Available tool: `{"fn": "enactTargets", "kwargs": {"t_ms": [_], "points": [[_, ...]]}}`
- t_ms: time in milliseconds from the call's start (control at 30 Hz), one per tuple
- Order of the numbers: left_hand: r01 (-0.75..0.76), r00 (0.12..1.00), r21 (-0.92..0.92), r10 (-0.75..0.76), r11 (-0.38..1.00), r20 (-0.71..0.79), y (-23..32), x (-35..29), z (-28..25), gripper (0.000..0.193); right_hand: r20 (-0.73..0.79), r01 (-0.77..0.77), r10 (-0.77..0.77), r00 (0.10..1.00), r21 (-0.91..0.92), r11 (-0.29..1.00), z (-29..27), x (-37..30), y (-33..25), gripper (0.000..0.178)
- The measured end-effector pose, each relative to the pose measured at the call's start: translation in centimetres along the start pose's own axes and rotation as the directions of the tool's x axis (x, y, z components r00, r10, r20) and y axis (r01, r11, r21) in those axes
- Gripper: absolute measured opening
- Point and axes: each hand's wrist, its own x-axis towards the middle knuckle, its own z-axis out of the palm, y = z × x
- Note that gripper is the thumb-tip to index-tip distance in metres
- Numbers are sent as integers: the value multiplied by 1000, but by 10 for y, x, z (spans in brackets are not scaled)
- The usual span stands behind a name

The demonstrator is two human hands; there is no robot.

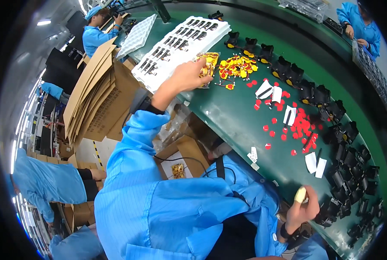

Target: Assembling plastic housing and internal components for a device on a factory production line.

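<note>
Far along the green table, my left hand [188, 76] is closed on a clear plastic bag [209, 63] of small yellow-and-red parts. Just right of the bag lies a loose pile of small yellow parts with red round faces [237, 67]. The bag touches the edge of a white foam tray [163, 65], whose slots hold rows of black parts. At the near table edge, my right hand [305, 208] has its fingers curled, with a pale yellow finger cover [300, 195] on one digit. Whatever those fingers hold, if anything, is hidden.
Red discs [302, 125] and white paper strips [290, 116] are scattered mid-table. Black housings [349, 160] line the far side and crowd the right end. Cardboard sheets [96, 95] stand at left; an open carton [189, 151] sits below the edge. Co-workers in blue work nearby.
</note>
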Motion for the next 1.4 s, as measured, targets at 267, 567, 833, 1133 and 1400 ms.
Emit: {"fn": "enactTargets", "kwargs": {"t_ms": [267,567,833,1133,1400], "points": [[-135,991,-26,135,990,-9,39,9,-10,29,82,-132,127,989,57,990,10,6,7,6],[-453,873,102,418,886,250,73,24,27,25,49,-143,146,988,-54,988,2,1,2,11],[-407,889,43,385,913,247,82,13,16,26,67,-30,25,997,66,997,5,10,11,20],[-382,890,-61,385,922,242,93,21,23,18,8,42,-43,999,81,996,7,6,19,13],[-307,891,-76,315,949,328,105,16,10,14,-34,48,-45,998,104,993,8,5,20,10]]}}
